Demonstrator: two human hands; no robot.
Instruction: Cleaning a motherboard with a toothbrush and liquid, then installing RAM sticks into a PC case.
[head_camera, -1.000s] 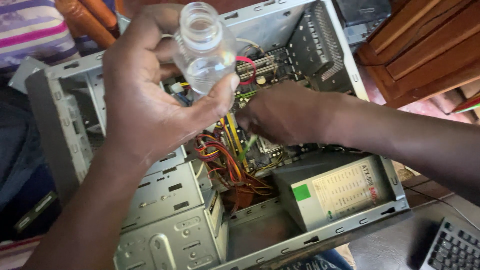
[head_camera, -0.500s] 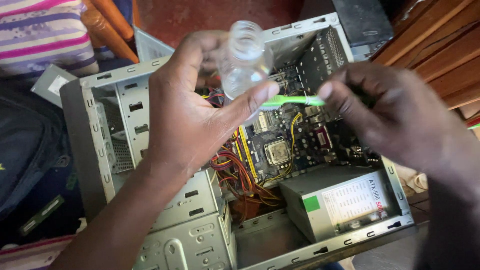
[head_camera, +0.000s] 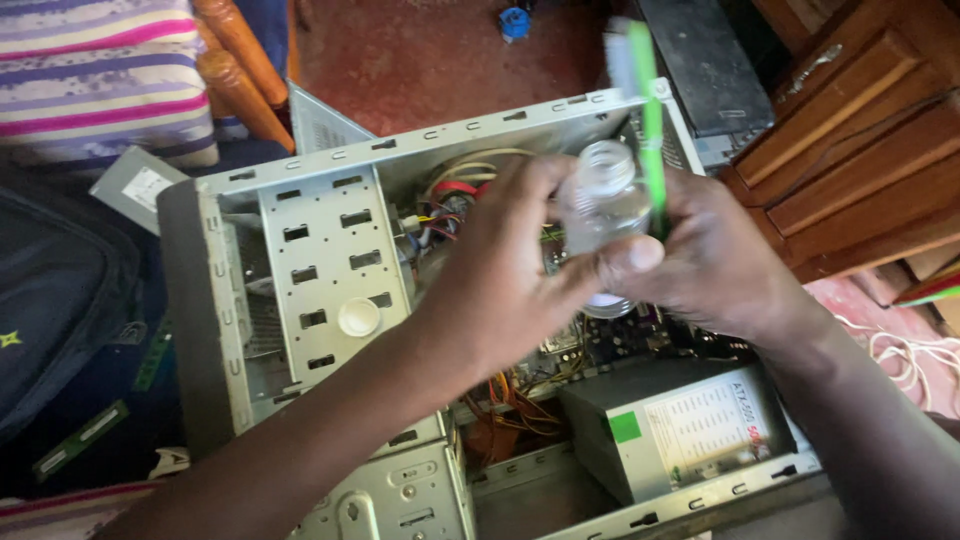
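My left hand (head_camera: 505, 275) grips a small clear plastic bottle (head_camera: 603, 205) with no cap, held upright above an open desktop computer case (head_camera: 330, 250). My right hand (head_camera: 715, 265) presses against the bottle's right side and holds a green-handled toothbrush (head_camera: 648, 110) that points up, its bristle end blurred near the top edge. Under both hands lie the motherboard and bundles of coloured cables (head_camera: 505, 395), partly hidden by my hands.
A grey power supply (head_camera: 680, 430) sits in the case's lower right corner. A white bottle cap (head_camera: 358, 317) rests on the drive bay panel. A dark bag (head_camera: 60, 300) lies left, striped fabric (head_camera: 95, 75) at top left, wooden furniture (head_camera: 860, 110) at right.
My hands and the bottle came together over the case. The right hand rose out of the case with the toothbrush, which swung from level to upright. The camera view shifted.
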